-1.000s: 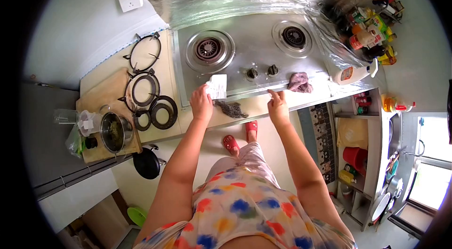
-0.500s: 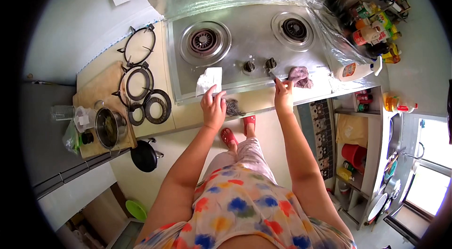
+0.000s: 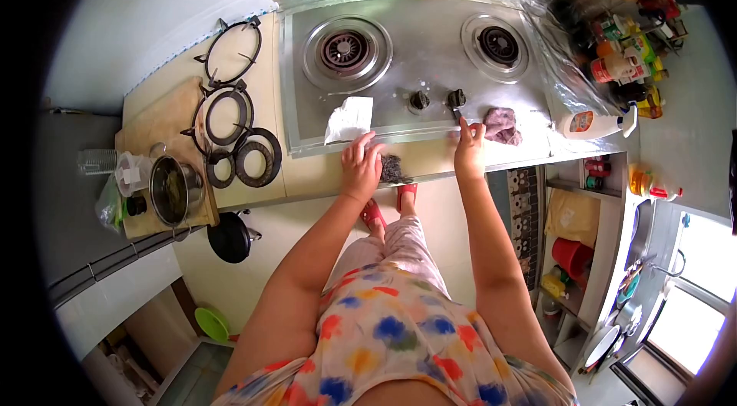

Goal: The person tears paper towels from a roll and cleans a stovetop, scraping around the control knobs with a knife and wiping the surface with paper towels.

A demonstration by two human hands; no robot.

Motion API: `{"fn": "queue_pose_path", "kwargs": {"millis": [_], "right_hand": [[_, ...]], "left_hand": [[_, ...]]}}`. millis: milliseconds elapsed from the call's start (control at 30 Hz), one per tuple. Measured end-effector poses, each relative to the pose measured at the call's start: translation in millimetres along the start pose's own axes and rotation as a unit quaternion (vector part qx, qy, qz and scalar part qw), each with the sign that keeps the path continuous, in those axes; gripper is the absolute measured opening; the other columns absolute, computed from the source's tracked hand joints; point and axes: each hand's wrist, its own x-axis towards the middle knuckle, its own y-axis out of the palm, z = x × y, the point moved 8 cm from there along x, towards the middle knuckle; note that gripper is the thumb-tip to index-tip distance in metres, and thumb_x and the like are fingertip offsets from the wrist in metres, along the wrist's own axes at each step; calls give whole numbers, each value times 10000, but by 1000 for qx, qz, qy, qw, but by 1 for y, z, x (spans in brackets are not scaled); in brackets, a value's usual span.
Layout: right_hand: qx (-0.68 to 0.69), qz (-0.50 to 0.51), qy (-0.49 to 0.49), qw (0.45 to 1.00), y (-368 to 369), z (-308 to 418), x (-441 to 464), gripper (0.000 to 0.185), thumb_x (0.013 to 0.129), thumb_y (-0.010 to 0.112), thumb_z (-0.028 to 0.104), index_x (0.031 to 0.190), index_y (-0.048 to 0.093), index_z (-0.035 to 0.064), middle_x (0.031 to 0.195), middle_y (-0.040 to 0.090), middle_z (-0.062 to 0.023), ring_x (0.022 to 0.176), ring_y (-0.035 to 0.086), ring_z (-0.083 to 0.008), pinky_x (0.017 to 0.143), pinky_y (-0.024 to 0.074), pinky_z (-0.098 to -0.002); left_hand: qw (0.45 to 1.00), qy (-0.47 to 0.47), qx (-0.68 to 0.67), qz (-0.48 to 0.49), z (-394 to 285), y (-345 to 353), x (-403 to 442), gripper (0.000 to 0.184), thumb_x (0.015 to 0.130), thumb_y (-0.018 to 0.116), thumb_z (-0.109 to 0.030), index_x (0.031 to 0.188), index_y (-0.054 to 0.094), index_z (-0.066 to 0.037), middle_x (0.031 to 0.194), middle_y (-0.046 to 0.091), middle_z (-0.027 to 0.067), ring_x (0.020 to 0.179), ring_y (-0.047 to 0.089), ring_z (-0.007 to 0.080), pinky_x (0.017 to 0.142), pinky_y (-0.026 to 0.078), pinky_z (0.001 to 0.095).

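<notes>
My right hand (image 3: 470,146) is closed around a thin grey tool (image 3: 458,113) with a flat, narrow end; its kind I cannot make out. The tool's tip reaches the right black knob (image 3: 456,98) on the steel gas stove (image 3: 418,45). Left of it is another black knob (image 3: 419,100). My left hand (image 3: 361,168) lies at the counter's front edge, fingers stretched out, just below a crumpled white paper towel (image 3: 350,120). Beside that hand sits a dark grey wire scourer (image 3: 393,169). A purple-brown rag (image 3: 502,127) lies on the stove, right of my right hand.
A white spray bottle (image 3: 591,125) lies at the right, near several condiment bottles (image 3: 626,61). On the left counter are black pot supports (image 3: 234,51), burner rings (image 3: 257,164), a cutting board (image 3: 165,118) and a steel pot (image 3: 176,189). A black pan (image 3: 229,237) hangs below.
The view has shifted, so the stove appears slightly further right and higher. My left hand has dropped away from the paper towel toward the counter edge. My right hand keeps the tool at the knob.
</notes>
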Motion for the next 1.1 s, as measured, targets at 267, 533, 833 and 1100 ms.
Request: {"fn": "queue_pose_path", "kwargs": {"millis": [267, 533, 833, 1100], "right_hand": [[-51, 52, -24, 997, 2, 2, 3, 501, 814, 553, -31, 1292, 555, 118, 1117, 480, -149, 851, 633, -342, 721, 546, -435], [-56, 33, -69, 995, 0, 4, 0, 523, 814, 543, -36, 1313, 534, 120, 1116, 484, -154, 815, 641, -336, 695, 557, -416], [6, 12, -38, 999, 5, 6, -14, 404, 904, 542, 23, 1274, 574, 182, 1071, 522, -138, 798, 638, -357, 654, 547, -460], [-29, 26, 15, 999, -3, -6, -15, 445, 879, 512, -14, 1293, 561, 139, 1100, 499, -138, 839, 639, -345, 703, 547, -442]], "left_hand": [[1000, 15, 7, -11, -2, 2, 0, 270, 800, 634, -91, 1063, 613, -149, 1291, 519, 49, 1161, 512, 273, 1003, 370, 458], [1000, 18, -8, -9, -2, 0, 0, 238, 841, 604, -98, 1076, 606, -140, 1295, 520, 56, 1167, 504, 284, 997, 362, 454], [1000, 17, -14, -9, -3, -4, 0, 238, 842, 606, -98, 1076, 596, -137, 1279, 525, 66, 1164, 511, 277, 994, 369, 454], [1000, 8, -19, -6, -1, -2, 0, 234, 845, 600, -110, 1077, 594, -137, 1270, 532, 53, 1160, 513, 269, 994, 362, 446]]}}
